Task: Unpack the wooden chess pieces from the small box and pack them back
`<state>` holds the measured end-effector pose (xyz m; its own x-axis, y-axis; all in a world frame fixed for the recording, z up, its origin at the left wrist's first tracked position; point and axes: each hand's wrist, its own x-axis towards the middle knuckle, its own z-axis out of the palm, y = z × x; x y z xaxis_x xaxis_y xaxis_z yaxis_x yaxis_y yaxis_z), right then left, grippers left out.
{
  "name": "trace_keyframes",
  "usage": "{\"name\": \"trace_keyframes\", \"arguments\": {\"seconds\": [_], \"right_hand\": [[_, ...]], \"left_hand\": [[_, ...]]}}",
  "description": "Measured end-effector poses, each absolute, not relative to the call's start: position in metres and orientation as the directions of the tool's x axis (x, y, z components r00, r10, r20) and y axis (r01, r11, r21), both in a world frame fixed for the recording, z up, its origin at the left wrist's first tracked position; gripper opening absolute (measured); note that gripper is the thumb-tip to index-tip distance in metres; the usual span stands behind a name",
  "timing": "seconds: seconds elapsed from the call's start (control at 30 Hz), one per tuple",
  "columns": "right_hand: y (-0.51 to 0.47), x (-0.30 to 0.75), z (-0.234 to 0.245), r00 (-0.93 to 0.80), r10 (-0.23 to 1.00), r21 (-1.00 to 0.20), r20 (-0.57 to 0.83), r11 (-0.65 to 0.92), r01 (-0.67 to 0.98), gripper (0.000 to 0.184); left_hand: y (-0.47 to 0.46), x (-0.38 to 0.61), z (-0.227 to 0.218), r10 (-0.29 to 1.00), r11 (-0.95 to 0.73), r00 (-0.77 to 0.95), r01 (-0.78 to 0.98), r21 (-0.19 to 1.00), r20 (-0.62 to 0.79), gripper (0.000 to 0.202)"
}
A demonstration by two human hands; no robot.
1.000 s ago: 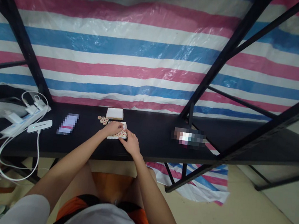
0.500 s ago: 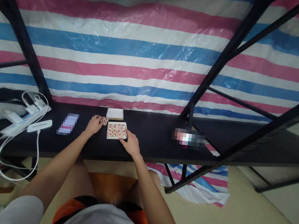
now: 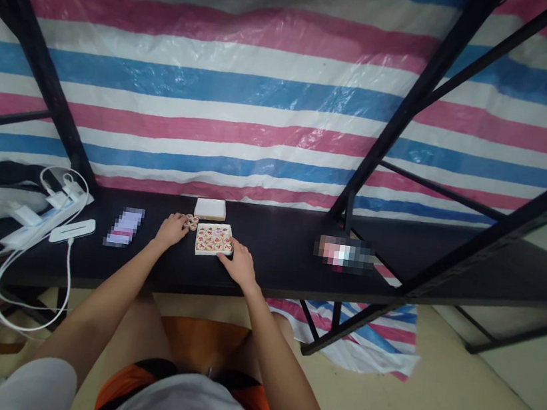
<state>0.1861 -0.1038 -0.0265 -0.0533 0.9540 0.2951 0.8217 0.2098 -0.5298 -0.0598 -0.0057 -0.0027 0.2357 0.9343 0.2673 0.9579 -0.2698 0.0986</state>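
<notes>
A shallow white box [image 3: 212, 253] filled with round Chinese chess pieces [image 3: 214, 238] marked in red and dark characters sits on the black table. My right hand [image 3: 240, 262] grips the box's right side, thumb at the near corner and fingers along the edge. Left of the box, several loose Chinese chess pieces [image 3: 191, 222] lie close together on the tabletop. The curled fingers of my left hand [image 3: 172, 230] are closed at their left side, partly covering them. Behind the box is a white box lid [image 3: 210, 208].
A phone [image 3: 124, 227] with a blurred screen lies to the left, beside a white charging device [image 3: 72, 231] and a power strip [image 3: 48, 212] with looped cables. Another blurred object [image 3: 345, 252] is at the right. Black frame posts [image 3: 387, 139] stand before a striped tarp [image 3: 229, 85].
The loose pieces under my left fingers have shifted slightly, with more of them showing. My right hand and the box stay in place.
</notes>
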Motion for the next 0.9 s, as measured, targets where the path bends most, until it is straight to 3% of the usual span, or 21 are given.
{"name": "trace_keyframes", "arguments": {"seconds": [0.27,0.43,0.63,0.8,0.9], "right_hand": [[-0.104,0.186,-0.027,-0.056,0.953,-0.518,0.297,0.210,0.829,0.059],[-0.104,0.186,-0.026,-0.056,0.952,-0.521,0.300,0.213,0.827,0.058],[-0.105,0.185,-0.026,-0.053,0.951,-0.519,0.304,0.212,0.828,0.057],[-0.105,0.186,-0.025,-0.056,0.952,-0.520,0.302,0.214,0.827,0.058],[-0.105,0.185,-0.025,-0.056,0.953,-0.523,0.298,0.212,0.825,0.059]], "left_hand": [[-0.016,-0.067,0.004,0.874,-0.460,0.429,0.882,0.100,0.229,0.022],[-0.018,-0.078,0.012,0.897,-0.432,0.397,0.878,0.205,0.192,0.023],[-0.013,-0.072,0.028,0.894,-0.441,0.448,0.863,0.245,0.033,0.026],[-0.010,-0.049,0.042,0.860,-0.510,0.472,0.793,0.334,0.192,0.032],[-0.010,-0.023,0.045,0.861,-0.508,0.468,0.764,0.398,0.201,0.031]]}}
